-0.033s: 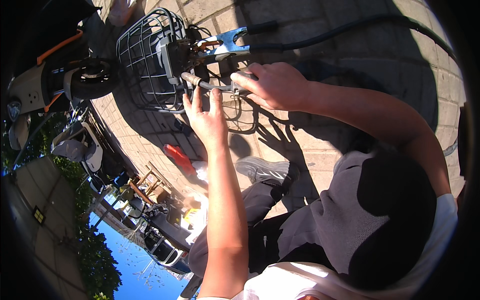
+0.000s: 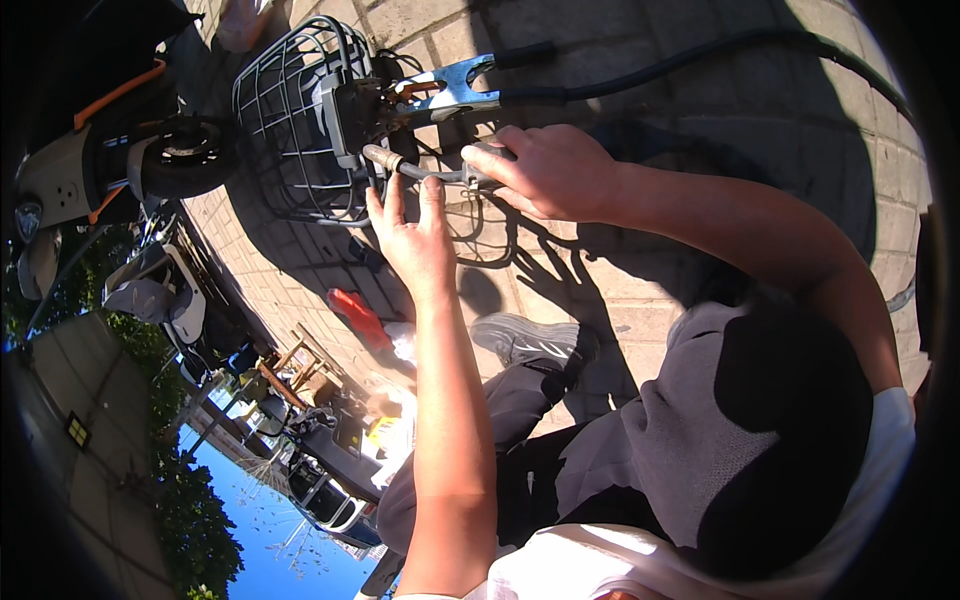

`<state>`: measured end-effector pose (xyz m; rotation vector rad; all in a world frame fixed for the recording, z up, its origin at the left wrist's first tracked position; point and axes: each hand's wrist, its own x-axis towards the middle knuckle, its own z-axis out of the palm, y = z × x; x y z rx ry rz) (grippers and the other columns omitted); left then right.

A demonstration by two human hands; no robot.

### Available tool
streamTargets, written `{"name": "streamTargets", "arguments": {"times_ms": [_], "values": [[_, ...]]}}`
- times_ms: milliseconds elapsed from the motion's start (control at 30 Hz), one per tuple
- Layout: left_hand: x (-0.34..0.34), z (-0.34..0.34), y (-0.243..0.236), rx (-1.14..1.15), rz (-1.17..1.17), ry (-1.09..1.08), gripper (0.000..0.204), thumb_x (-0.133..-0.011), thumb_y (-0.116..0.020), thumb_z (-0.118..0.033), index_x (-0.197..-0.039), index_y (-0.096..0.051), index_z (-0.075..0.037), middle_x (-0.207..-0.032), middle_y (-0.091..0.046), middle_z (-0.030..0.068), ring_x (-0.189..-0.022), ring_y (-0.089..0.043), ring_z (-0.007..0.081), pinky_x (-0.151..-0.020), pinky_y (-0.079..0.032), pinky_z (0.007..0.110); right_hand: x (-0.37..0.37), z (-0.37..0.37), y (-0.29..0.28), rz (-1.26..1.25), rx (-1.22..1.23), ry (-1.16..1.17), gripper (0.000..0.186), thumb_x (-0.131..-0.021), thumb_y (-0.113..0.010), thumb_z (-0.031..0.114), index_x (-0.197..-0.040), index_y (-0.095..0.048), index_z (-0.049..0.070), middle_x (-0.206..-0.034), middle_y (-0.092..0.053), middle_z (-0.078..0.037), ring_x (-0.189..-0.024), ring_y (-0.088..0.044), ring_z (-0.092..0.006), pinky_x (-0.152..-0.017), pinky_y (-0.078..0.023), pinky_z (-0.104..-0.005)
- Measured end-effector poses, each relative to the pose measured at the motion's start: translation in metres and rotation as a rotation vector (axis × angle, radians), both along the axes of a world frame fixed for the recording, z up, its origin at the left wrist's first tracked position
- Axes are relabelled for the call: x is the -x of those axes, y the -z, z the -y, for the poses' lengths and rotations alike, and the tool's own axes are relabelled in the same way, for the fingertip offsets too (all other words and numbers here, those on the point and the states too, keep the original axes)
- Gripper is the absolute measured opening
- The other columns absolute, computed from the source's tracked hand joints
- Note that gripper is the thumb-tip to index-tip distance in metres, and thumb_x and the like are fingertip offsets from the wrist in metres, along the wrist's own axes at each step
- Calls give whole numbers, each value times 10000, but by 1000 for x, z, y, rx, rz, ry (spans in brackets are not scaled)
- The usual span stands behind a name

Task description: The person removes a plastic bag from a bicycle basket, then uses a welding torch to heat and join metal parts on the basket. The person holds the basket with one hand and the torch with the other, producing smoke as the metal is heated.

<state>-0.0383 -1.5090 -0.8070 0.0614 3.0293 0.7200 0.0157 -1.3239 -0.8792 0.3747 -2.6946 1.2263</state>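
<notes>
In front of me is a curved dark bar [image 2: 432, 176] with a worn tan sleeve [image 2: 383, 157] near its far left end. It looks like part of a handlebar beside a wire basket [image 2: 300, 120]. Against this bar rest the fingertips of my left hand [image 2: 417, 245], stretched and apart. My right hand [image 2: 550, 175] is closed round a dark fitting [image 2: 474, 178] at the bar's right end; the palm hides most of it. Thin dark cables hang below. Just beyond my hands is a blue metal forked bracket [image 2: 460, 86] joined to a dark mount on the basket.
A long black hose-like tube [image 2: 700, 62] runs right from the bracket. A parked scooter [image 2: 85, 190] stands at the left. A red bag [image 2: 360, 318] lies on the paving beside my left forearm, near my grey shoe [image 2: 525, 338]. Wooden pieces and clutter lie lower left.
</notes>
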Motion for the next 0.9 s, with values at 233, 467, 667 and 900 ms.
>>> {"name": "streamTargets", "arguments": {"times_ms": [233,467,667,900], "values": [[0,-1,-1,-24,17,-8,536,-886,-735,-373,-1294,-629,-42,-1482,-396,300,-1409,-375,357,-1139,-289,397,0,1,1,-29,-10,14,419,-904,-621,275,-1281,-543,111,-898,-647,-166,-698,-685,-323,-555,-546,-433],[-1,1,1,-63,23,-16,546,-878,-744,-372,-1294,-629,-37,-1498,-378,293,-1417,-361,354,-1145,-279,395,-1,0,1,-32,-22,7,439,-901,-631,287,-1279,-536,85,-907,-647,-177,-702,-686,-324,-564,-547,-428],[-1,1,1,-100,31,-33,546,-866,-758,-366,-1288,-636,-42,-1502,-379,286,-1419,-359,346,-1150,-269,404,0,-2,-3,90,-3,-23,514,-871,-677,287,-1264,-508,1,-910,-643,-197,-705,-683,-341,-581,-553,-425],[1,0,-1,-81,35,-27,542,-867,-757,-363,-1288,-636,-43,-1494,-387,291,-1417,-364,341,-1151,-266,407,1,-1,-5,47,-15,3,488,-865,-680,279,-1235,-514,8,-878,-647,-182,-686,-682,-326,-572,-549,-420]]}}
